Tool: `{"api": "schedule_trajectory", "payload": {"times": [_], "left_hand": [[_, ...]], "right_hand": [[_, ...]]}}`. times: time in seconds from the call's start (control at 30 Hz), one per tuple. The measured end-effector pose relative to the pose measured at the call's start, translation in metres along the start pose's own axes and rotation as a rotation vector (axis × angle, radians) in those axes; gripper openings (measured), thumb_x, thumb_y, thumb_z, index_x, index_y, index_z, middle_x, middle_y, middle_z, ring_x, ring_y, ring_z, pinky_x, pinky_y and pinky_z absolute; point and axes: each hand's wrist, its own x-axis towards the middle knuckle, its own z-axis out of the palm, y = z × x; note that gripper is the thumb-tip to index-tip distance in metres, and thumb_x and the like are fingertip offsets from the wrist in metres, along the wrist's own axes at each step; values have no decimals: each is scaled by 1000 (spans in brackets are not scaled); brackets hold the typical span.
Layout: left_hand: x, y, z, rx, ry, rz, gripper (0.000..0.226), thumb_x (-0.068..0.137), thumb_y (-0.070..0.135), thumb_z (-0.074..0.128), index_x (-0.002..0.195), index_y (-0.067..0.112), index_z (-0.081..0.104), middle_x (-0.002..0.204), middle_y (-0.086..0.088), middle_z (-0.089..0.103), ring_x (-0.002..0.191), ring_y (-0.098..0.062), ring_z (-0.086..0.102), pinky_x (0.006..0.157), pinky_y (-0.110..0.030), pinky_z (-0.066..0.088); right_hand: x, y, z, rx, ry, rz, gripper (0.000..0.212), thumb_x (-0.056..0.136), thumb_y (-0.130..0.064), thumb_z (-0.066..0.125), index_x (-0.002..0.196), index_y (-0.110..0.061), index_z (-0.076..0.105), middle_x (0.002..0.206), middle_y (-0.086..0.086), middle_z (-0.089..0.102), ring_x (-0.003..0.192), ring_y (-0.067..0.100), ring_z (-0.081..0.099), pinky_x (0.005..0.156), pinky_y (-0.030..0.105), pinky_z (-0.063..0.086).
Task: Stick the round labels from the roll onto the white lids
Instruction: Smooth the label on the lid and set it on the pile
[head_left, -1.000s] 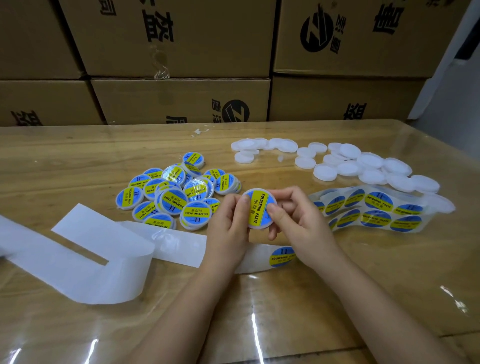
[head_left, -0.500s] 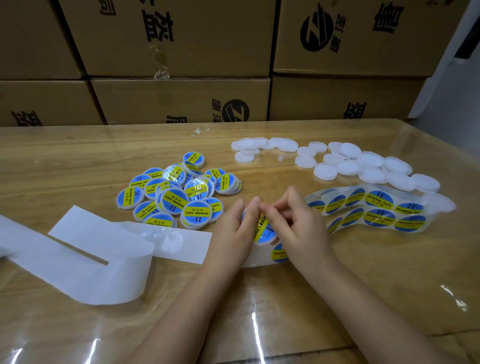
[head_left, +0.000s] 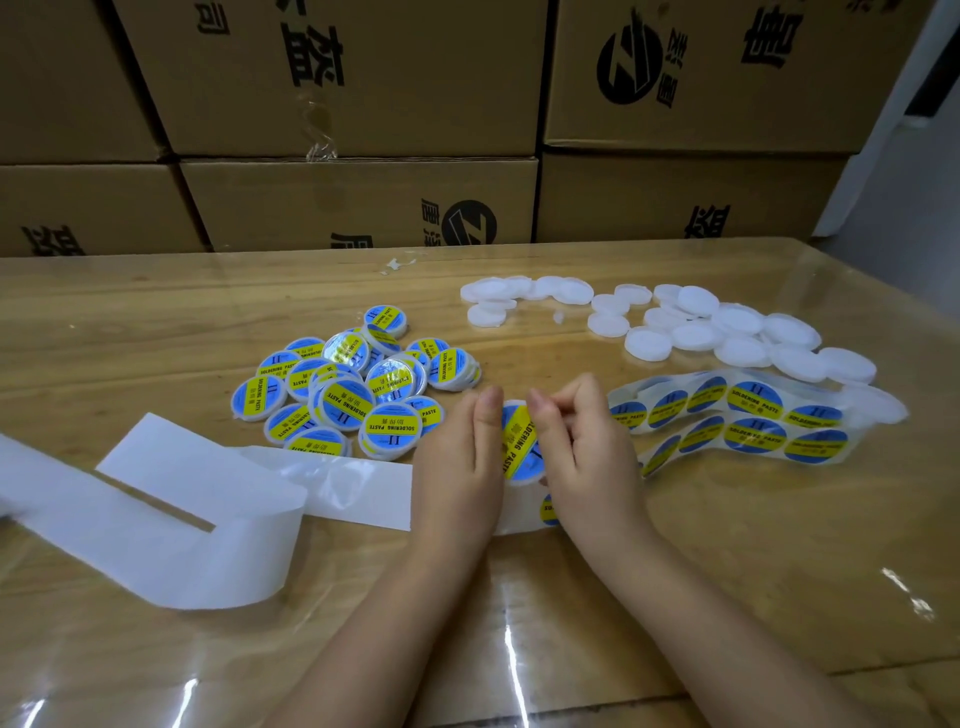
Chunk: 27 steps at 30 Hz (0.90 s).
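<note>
Stacked brown cardboard boxes (head_left: 358, 208) fill the top of the frame, with a wooden table under clear film (head_left: 727, 519) below.

Head view: a second ago the round white plastic lid with a blue-and-yellow label (head_left: 519, 447) faced the camera at frame centre. Now it is tipped edge-on and lower, sandwiched between both hands. Reads as label already on and being pressed down, so this lid is nearly done and likely headed for the pile of labelled lids (head_left: 353, 389) centre-left.

Left hand (head_left: 457, 467): grip loose, fingers near straight against the lid's left side, thumb hidden. Right hand (head_left: 587, 457): grip closed, curled fingers pinching the lid's right edge.

Bare white lids (head_left: 691, 332) sit upper right. The blue-and-yellow label strip (head_left: 748, 415) lies just below them, right of the hands. Spent white backing paper (head_left: 182, 499) is lower left.
</note>
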Motion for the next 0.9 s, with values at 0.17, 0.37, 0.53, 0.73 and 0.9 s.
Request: {"api": "schedule_trajectory", "payload": {"times": [0.17, 0.37, 0.53, 0.73, 0.9], "left_hand": [[-9, 2, 4, -107, -168, 12, 12, 88, 43, 49, 95, 34, 47, 88, 14, 60, 79, 5, 57, 68, -11, 42], [-2, -1, -2, -157, 51, -45, 22, 92, 44, 34, 83, 28, 46, 66, 12, 56, 54, -8, 51, 57, -28, 45], [3, -6, -6, -87, 191, 0, 25, 95, 32, 31, 72, 26, 38, 66, 27, 53, 59, 5, 46, 56, -9, 35], [-1, -3, -5, -33, 24, -22, 28, 100, 35, 29, 75, 27, 39, 58, 13, 51, 49, -4, 50, 54, -25, 44], [7, 6, -27, -150, -461, -221, 17, 101, 25, 39, 91, 21, 51, 49, 8, 50, 46, -10, 52, 48, -25, 47]], "right_hand": [[5, 0, -1, 163, 42, 180, 26, 85, -48, 44, 75, -24, 43, 55, -12, 51, 53, 4, 49, 54, 37, 46], [-3, 2, 5, 263, -254, 73, 17, 97, -28, 44, 112, -35, 46, 94, -20, 64, 83, 0, 61, 71, 20, 50], [-9, -4, 17, 205, -281, 42, 34, 89, -29, 44, 121, -42, 41, 106, -17, 61, 94, 6, 62, 84, 37, 52], [-7, -1, 20, 118, -10, 60, 16, 100, -24, 39, 104, -30, 54, 80, -20, 63, 71, -2, 59, 66, 35, 50], [0, 10, 10, -35, 11, 58, 21, 100, -19, 40, 103, -17, 61, 61, -16, 53, 54, 0, 50, 57, 24, 37]]}}
